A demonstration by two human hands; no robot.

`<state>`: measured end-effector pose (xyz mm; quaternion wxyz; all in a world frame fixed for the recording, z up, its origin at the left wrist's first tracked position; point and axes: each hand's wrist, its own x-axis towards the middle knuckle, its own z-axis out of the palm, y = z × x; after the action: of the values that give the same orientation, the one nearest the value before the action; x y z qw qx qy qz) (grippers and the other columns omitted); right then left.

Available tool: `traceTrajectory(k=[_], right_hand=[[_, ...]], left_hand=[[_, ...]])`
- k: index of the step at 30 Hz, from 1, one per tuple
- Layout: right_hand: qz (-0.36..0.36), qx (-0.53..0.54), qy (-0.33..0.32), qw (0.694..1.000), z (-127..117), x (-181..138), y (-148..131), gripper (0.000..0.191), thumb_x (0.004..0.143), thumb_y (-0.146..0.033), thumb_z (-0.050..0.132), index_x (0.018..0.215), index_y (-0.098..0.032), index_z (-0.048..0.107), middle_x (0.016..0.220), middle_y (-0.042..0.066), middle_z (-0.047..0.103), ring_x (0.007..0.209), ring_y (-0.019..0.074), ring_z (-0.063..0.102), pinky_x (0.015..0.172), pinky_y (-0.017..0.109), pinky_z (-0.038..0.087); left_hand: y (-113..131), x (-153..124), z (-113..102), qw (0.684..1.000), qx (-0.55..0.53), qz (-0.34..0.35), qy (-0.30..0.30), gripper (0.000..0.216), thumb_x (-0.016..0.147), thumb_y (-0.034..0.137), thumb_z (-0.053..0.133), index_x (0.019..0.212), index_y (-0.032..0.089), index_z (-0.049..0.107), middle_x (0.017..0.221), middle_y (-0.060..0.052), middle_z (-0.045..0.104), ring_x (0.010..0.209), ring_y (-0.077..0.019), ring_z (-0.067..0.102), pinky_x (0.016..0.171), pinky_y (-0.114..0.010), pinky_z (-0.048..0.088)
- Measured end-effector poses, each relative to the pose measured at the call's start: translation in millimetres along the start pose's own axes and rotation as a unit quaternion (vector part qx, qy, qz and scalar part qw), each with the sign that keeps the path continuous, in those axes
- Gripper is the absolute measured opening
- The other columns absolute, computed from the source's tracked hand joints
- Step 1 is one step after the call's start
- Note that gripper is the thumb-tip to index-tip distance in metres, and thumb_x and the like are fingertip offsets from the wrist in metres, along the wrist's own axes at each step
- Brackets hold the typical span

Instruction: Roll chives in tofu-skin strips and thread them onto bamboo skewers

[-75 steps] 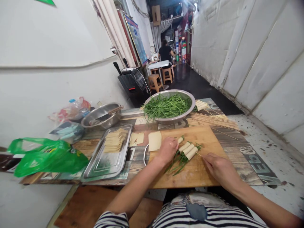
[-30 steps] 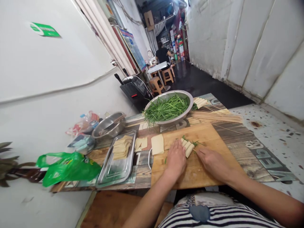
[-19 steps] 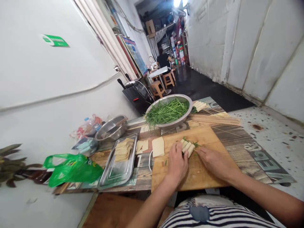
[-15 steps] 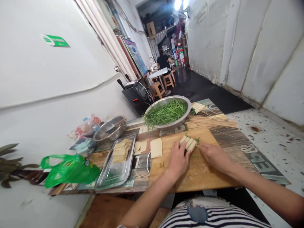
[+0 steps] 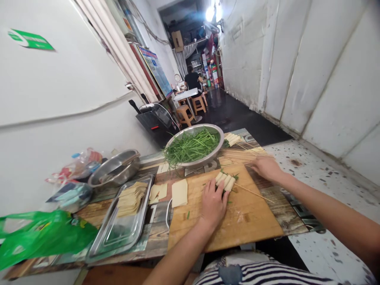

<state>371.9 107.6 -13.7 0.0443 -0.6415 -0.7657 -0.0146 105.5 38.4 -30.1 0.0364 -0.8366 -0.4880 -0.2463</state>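
Observation:
My left hand (image 5: 214,202) presses a row of pale tofu-sheet rolls (image 5: 225,181) against the wooden cutting board (image 5: 219,225), its fingers curled over their near side. Green chive ends stick out of the rolls. One bamboo skewer (image 5: 255,192) runs from the rolls toward the lower right, its free end over the board's edge. My right hand (image 5: 265,168) is at the near side of a spread of bamboo skewers (image 5: 240,155), fingers bunched together; what sits between the fingertips is too small to make out. A cut tofu sheet (image 5: 179,193) lies on the board's left edge.
Behind the board stands a steel bowl (image 5: 221,144) heaped with chives (image 5: 192,144). Finished rolls (image 5: 232,139) lie beside it. Left are a metal tray (image 5: 118,233) with stacked tofu sheets (image 5: 132,198), a steel basin (image 5: 102,170) and a green bag (image 5: 56,233). A person (image 5: 192,80) sits far back.
My right hand has left the rolls and moved out to the loose skewers. A skewer now shows sticking out of the rolls. My left hand stays on them; the view has shifted.

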Motion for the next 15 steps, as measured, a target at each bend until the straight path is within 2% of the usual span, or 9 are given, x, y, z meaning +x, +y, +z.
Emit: traceTrajectory(k=[4,9,12,15], right_hand=[[-0.016,-0.014,0.016,1.0,13,2,-2,0.029,0.089,-0.01,0.042,0.081,-0.005,0.069,0.085,0.017,0.069,0.081,0.0197,0.066,0.069,0.026,0.042],[-0.045,0.007,0.112,0.993,28,-6,16,0.029,0.088,-0.017,0.042,0.074,-0.003,0.063,0.072,0.013,0.065,0.072,0.0132,0.063,0.06,0.022,0.036],[-0.033,0.014,0.119,0.992,27,-23,32,0.03,0.087,-0.022,0.041,0.072,-0.005,0.061,0.071,0.013,0.064,0.067,0.0112,0.061,0.058,0.021,0.034],[-0.038,0.034,0.121,0.991,20,-59,33,0.032,0.088,-0.026,0.038,0.072,-0.012,0.061,0.069,0.009,0.063,0.06,0.0098,0.058,0.055,0.021,0.035]], left_hand=[[-6,-1,3,0.998,-0.05,-0.002,0.037,0.033,0.092,0.036,0.053,0.121,0.023,0.061,0.128,-0.014,0.058,0.121,-0.028,0.053,0.103,-0.048,0.047],[-9,-4,5,0.997,-0.059,0.015,0.036,0.026,0.093,0.032,0.053,0.112,0.023,0.068,0.124,-0.011,0.063,0.119,-0.0265,0.055,0.104,-0.047,0.046],[-9,-4,6,0.996,-0.065,0.019,0.051,0.027,0.092,0.031,0.055,0.114,0.022,0.067,0.127,-0.012,0.062,0.119,-0.0266,0.055,0.102,-0.046,0.047],[-9,-1,8,0.994,-0.091,0.008,0.066,0.031,0.089,0.035,0.059,0.117,0.021,0.066,0.127,-0.011,0.062,0.12,-0.0263,0.056,0.104,-0.046,0.046]])
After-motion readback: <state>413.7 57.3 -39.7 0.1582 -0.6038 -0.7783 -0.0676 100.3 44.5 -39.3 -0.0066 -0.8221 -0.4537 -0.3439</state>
